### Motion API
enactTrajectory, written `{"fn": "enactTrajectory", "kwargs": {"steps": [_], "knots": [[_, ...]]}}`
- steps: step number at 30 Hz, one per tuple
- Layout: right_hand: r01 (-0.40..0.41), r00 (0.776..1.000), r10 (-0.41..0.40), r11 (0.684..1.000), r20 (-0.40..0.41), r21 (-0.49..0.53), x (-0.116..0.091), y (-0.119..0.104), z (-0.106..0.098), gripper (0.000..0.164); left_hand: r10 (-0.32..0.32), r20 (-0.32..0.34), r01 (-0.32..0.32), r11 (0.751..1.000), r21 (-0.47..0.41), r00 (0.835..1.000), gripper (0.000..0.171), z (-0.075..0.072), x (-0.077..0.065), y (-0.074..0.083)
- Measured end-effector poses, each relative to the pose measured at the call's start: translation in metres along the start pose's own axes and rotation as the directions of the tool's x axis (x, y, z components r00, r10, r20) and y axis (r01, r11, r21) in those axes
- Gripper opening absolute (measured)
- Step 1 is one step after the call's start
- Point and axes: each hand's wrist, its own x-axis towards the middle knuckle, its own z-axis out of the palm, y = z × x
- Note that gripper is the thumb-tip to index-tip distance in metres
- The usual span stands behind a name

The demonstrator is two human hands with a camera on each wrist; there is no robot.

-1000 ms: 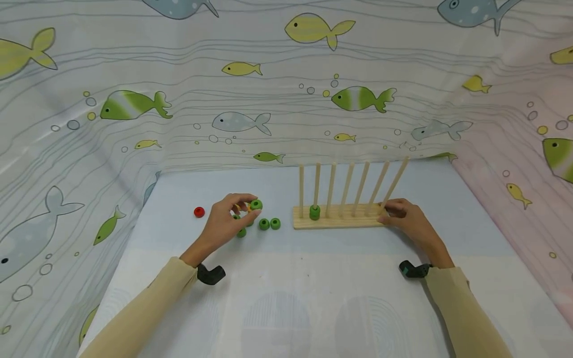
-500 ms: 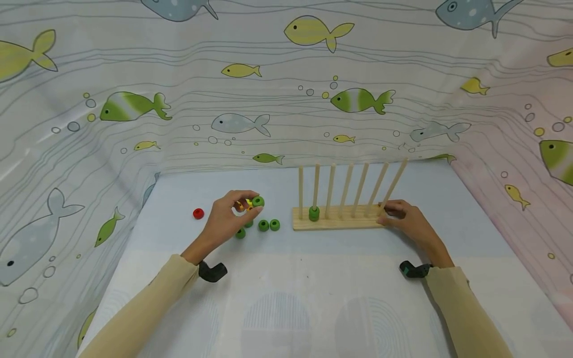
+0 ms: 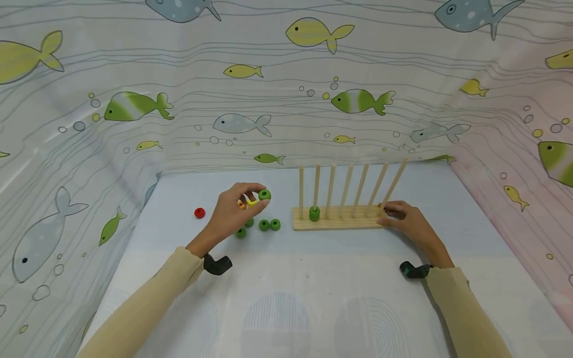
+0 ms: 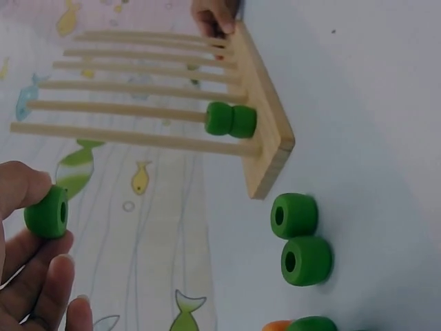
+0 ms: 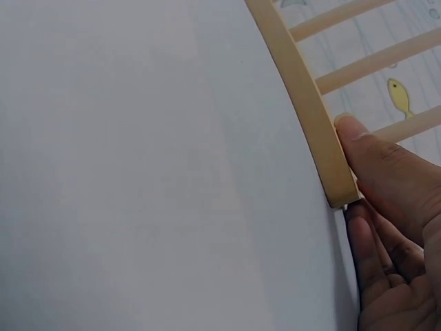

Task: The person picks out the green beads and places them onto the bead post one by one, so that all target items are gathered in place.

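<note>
My left hand point(image 3: 234, 209) pinches a green bead point(image 4: 47, 212) between thumb and fingers, held up above the table; the bead's hole shows in the left wrist view. To its right stands a wooden peg rack point(image 3: 340, 223) with several upright pegs. Two green beads point(image 4: 231, 120) are stacked at the bottom of the second peg from the left. At the rack's right end, my right hand point(image 3: 405, 216) grips the base, with the thumb point(image 5: 353, 128) on top and the fingers curled at the end.
Loose green beads point(image 3: 270, 224) lie on the white table between my left hand and the rack. Yellow and orange pieces point(image 3: 246, 203) show partly behind my left hand. A red bead point(image 3: 199, 213) lies farther left. Fish-patterned cloth walls point(image 3: 286, 99) enclose the table.
My left hand has lifted the green bead and moved it slightly up and to the right, away from the loose beads. The right hand and the rack have stayed in place.
</note>
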Motion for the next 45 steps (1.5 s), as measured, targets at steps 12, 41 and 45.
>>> {"fn": "enactTrajectory", "kwargs": {"steps": [12, 41, 45], "knots": [[0.005, 1.0, -0.005, 0.999, 0.009, 0.033, 0.0, 0.0, -0.001, 0.065, 0.026, 0.004, -0.026, 0.998, -0.053, 1.0, 0.034, 0.002, 0.01, 0.01], [-0.028, 0.999, 0.028, 1.0, 0.016, 0.006, 0.0, 0.001, -0.002, 0.071, 0.099, -0.011, -0.099, 0.993, -0.065, 0.995, 0.034, 0.001, 0.026, 0.029], [-0.014, 1.0, 0.014, 1.0, 0.015, 0.011, 0.001, 0.001, -0.002, 0.07, 0.136, -0.028, -0.137, 0.989, -0.055, 0.99, 0.034, 0.002, 0.028, 0.031]]}}
